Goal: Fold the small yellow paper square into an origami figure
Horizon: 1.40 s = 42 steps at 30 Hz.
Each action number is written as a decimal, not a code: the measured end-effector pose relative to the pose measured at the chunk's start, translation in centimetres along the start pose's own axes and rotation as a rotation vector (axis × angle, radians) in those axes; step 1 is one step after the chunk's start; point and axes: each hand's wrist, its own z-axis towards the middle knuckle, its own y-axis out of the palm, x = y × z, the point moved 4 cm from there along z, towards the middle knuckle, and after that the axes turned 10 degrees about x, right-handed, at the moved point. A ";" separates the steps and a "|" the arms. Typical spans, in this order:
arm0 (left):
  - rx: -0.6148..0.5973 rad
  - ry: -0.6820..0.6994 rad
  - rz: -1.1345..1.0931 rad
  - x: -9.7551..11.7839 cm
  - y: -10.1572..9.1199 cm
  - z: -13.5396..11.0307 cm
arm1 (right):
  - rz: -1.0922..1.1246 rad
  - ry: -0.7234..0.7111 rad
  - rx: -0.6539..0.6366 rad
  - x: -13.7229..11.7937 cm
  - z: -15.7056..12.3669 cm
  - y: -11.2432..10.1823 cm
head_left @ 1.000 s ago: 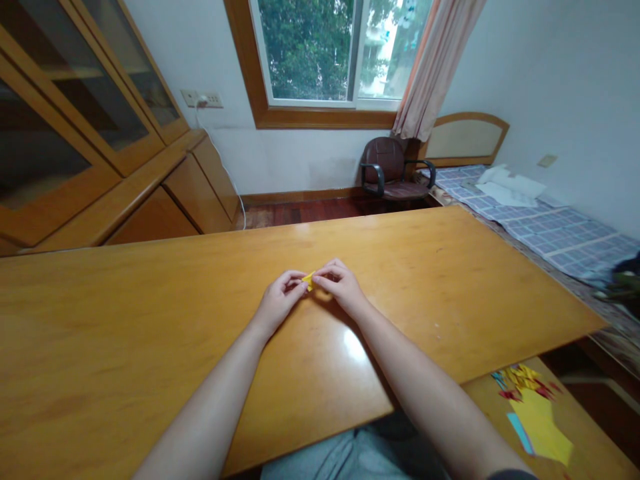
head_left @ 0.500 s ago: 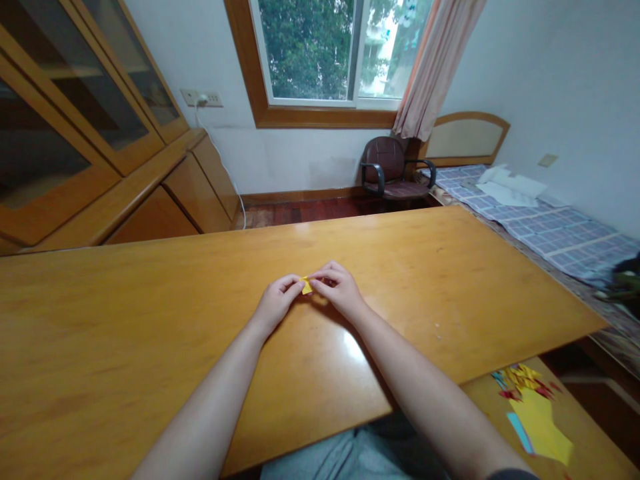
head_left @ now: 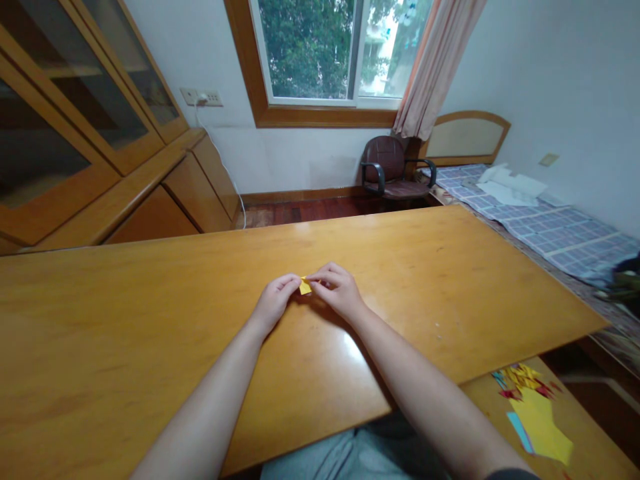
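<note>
A small piece of yellow paper [head_left: 305,288], apparently folded, is held between my two hands over the middle of the wooden table [head_left: 165,307]. My left hand [head_left: 275,299] pinches its left side between thumb and fingers. On the other side, my right hand [head_left: 337,288] has thumb and forefinger closed at the paper's upper right edge. The fingers cover part of the paper, so its full shape is hidden.
Lower right, a lower wooden surface [head_left: 487,407] bears yellow paper sheets [head_left: 543,427], a light blue strip [head_left: 520,432] and a pile of small folded coloured pieces [head_left: 523,378]. Beyond the table stand a brown armchair [head_left: 387,163] and a bed [head_left: 555,227].
My right thumb and fingers have shifted slightly on the paper, and a little more of its yellow face shows. My left hand has barely moved.
</note>
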 end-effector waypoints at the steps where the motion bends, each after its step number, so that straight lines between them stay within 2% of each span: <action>1: 0.000 -0.003 -0.003 -0.1 0.0 0.0 | 0.005 -0.003 0.002 0.0 0.0 0.0; 7: -0.002 -0.001 -0.019 -0.1 0.0 0.1 | 0.018 -0.015 0.007 -0.3 0.0 0.0; 16: 0.035 0.062 0.085 1.5 0.1 -0.2 | 0.030 -0.036 0.005 -0.3 0.0 0.0; 24: -0.003 0.020 0.021 0.2 -0.1 0.1 | 0.050 -0.050 0.001 -0.3 0.0 0.0; 29: -0.017 -0.003 0.035 0.5 0.1 0.0 | 0.057 -0.059 0.006 -0.2 0.0 0.1; 36: 0.012 0.051 0.082 0.8 0.2 0.0 | 0.089 0.037 0.018 -0.1 0.2 -0.2; 39: 0.016 0.080 0.103 1.0 0.3 -0.2 | 0.134 0.124 0.039 0.6 0.3 -0.3; 42: 0.027 0.098 0.134 1.2 0.4 -0.3 | 0.164 0.226 -0.013 1.4 0.0 0.2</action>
